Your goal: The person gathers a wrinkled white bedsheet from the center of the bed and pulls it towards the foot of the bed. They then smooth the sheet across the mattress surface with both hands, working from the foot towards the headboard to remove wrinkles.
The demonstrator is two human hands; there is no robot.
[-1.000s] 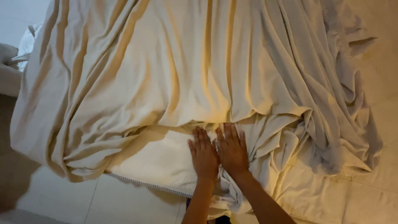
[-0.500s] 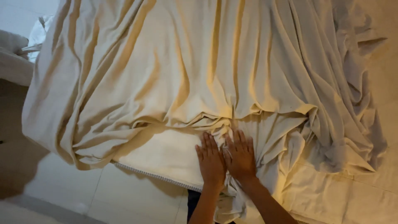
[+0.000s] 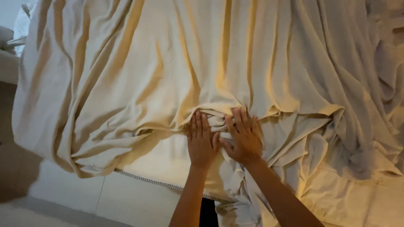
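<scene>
This is a bedroom in a home: a mattress [image 3: 168, 168] with a piped edge fills the view, a rumpled cream bedsheet [image 3: 168, 71] draped over it, pale floor tiles [image 3: 63, 201] below its near edge.

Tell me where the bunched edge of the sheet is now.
In the head view, the bunched edge lies at lower centre, under the fingertips of the left hand and right hand, above the bare mattress.
</scene>
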